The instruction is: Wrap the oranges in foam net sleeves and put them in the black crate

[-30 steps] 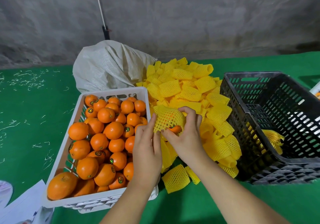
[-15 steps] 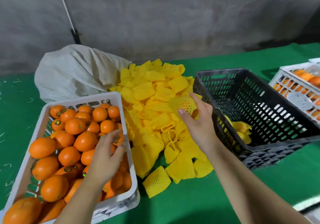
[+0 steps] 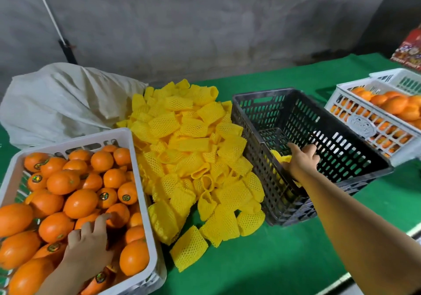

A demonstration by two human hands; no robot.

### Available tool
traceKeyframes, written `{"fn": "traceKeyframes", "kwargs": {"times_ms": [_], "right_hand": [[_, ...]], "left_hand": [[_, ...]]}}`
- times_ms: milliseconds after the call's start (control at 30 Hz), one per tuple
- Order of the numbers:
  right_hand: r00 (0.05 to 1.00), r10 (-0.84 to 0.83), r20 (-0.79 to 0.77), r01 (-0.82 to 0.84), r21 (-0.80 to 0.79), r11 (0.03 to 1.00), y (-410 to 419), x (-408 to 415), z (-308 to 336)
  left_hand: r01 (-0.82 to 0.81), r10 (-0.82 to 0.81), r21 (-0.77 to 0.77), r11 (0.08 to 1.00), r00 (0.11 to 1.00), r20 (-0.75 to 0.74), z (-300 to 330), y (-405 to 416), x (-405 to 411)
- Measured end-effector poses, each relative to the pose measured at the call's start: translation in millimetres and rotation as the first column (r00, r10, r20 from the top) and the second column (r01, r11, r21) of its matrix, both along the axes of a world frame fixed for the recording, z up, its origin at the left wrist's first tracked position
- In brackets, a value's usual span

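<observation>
My right hand (image 3: pixel 301 161) reaches into the black crate (image 3: pixel 355 135) over its near left wall. Its curled fingers hold a foam-net-wrapped orange (image 3: pixel 281 158), of which only a yellow edge shows beside the palm. My left hand (image 3: pixel 87 242) lies palm down on the loose oranges (image 3: pixel 79 203) in the white crate (image 3: pixel 136 171) at the left. Its fingers are spread and the fingertips touch an orange (image 3: pixel 118 213). A big heap of empty yellow foam net sleeves (image 3: pixel 189 158) lies between the two crates.
A pale cloth sack (image 3: pixel 63 103) sits behind the white crate. At the far right stands a second white crate of oranges (image 3: pixel 369 121), with another white crate and a red box behind it. All of this sits on a green cloth (image 3: pixel 273 260), with a grey wall behind.
My right hand carried the wrapped orange from above the sleeve heap rightward and down into the black crate. My left hand moved further down onto the oranges in the white crate.
</observation>
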State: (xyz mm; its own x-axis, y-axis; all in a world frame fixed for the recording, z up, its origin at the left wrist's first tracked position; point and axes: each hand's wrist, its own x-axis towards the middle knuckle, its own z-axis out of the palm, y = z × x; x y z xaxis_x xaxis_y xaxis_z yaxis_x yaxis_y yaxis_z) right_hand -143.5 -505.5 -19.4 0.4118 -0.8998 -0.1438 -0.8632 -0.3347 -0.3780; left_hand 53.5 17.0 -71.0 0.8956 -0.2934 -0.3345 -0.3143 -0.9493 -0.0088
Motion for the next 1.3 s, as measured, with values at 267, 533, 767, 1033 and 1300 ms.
{"fn": "traceKeyframes", "kwargs": {"times_ms": [267, 533, 767, 1033, 1300], "right_hand": [[0.971, 0.096, 0.217, -0.082, -0.072, 0.994, 12.2, 16.5, 14.8], [0.666, 0.735, -0.129, -0.729, -0.322, 0.604, 94.4, 74.4, -14.3], [0.659, 0.644, -0.389, -0.677, 0.067, 0.733, 96.4, 100.3, -46.8], [0.786, 0.542, -0.297, -0.572, -0.016, 0.820, 86.3, 93.3, -41.9], [0.584, 0.194, 0.788, -0.407, 0.077, 0.910, 186.3, 79.3, 35.3]], "left_hand": [[0.070, -0.070, 0.007, 0.997, 0.997, -0.009, 8.6, 8.4, -17.0], [-0.040, 0.046, -0.095, 0.995, 0.997, 0.058, 19.3, 10.8, -17.9], [-0.336, 0.306, -0.682, 0.649, 0.937, -0.170, 46.0, 20.9, -18.7], [-0.570, 0.106, -0.821, 0.038, 0.819, -0.564, 77.8, -12.1, -52.0], [-0.683, -0.127, -0.698, -0.217, 0.728, -0.673, 93.1, -59.8, -66.2]]}}
